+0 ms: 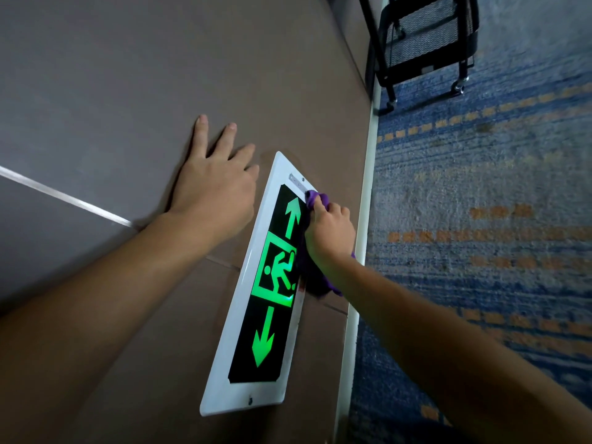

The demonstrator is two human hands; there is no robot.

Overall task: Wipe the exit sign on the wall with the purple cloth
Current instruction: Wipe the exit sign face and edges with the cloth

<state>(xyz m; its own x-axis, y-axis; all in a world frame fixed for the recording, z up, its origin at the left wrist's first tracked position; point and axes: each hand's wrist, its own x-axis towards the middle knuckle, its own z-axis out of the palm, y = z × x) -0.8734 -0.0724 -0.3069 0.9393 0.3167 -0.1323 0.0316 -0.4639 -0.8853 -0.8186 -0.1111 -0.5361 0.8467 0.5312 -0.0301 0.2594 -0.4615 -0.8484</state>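
Observation:
The exit sign (256, 363) is a white-framed black panel low on the wall, with a glowing green running figure and two green arrows. My right hand (330, 232) is shut on the purple cloth (315, 198) and presses it against the sign's lower edge beside the upper arrow. More of the cloth hangs under my wrist and hides part of the frame there. My left hand (214, 190) lies flat on the brown wall (144, 75) just beside the sign, fingers spread, holding nothing.
A white skirting strip (362, 238) runs along the wall's foot beside the sign. Blue carpet with orange dashes (480, 219) covers the floor. A black wheeled cart (423, 43) stands against the wall farther along.

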